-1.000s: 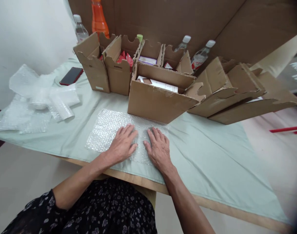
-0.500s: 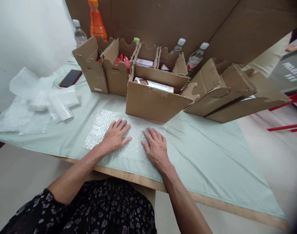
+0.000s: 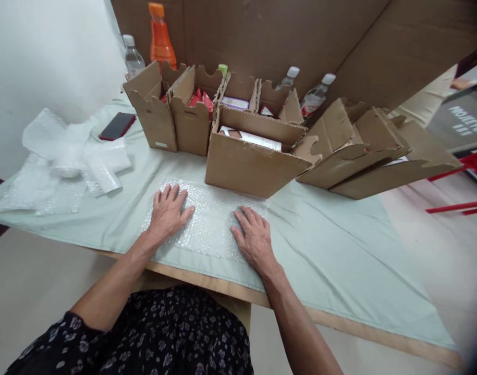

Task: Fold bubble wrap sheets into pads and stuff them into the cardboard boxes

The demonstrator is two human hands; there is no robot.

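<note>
A sheet of bubble wrap (image 3: 210,229) lies flat on the cloth-covered table in front of me. My left hand (image 3: 168,211) rests palm down on its left part, fingers spread and pointing away from me. On the right part lies my right hand (image 3: 254,233), also flat, its fingers stretched out. Neither hand grips anything. Just behind the sheet stands a cardboard box (image 3: 249,166) with a white packet (image 3: 254,139) inside it.
More cardboard bins (image 3: 156,120) line the back, with further ones (image 3: 379,161) at the right. Bottles, one of them an orange bottle (image 3: 161,41), stand behind them. Crumpled bubble wrap (image 3: 66,161) and a phone (image 3: 117,126) lie at the left on the green cloth (image 3: 340,250).
My left hand has slid left across the bubble wrap, away from my right hand. The right hand stays nearly where it was on the sheet. The view has shifted slightly.
</note>
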